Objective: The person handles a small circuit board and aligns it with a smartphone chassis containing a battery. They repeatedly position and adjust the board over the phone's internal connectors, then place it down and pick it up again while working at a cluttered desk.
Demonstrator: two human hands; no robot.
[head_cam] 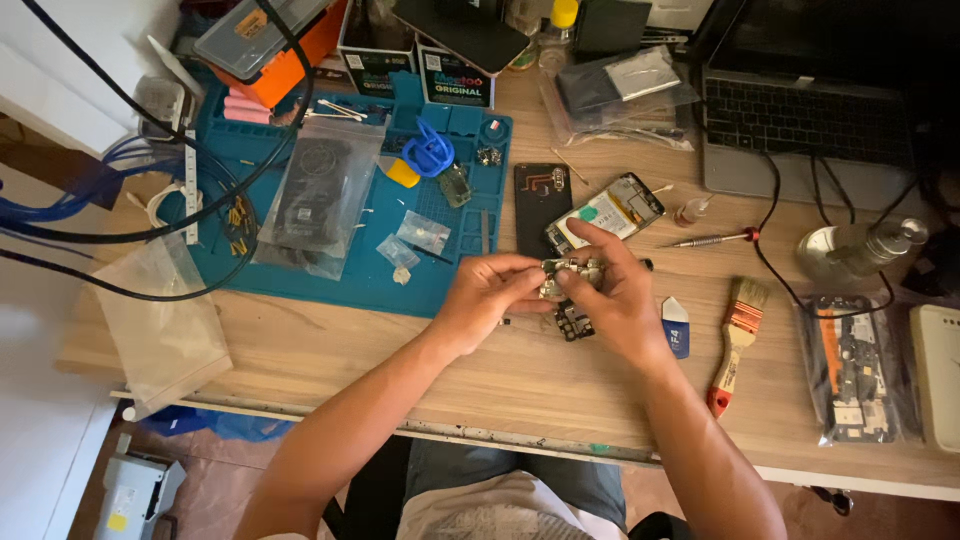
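**Both hands pinch a small phone board above the bench**

The left hand (487,295) and right hand (612,300) meet over the wooden table (300,350), fingers closed on a small metal-shielded circuit board (570,275) held between them, just above the surface. It looks like mid-repair handling of the part; any next move would need a steady, light grip. Just beyond lies the opened phone (606,212), a screwdriver (712,239) to its right, and the blue mat (350,200) to the left.
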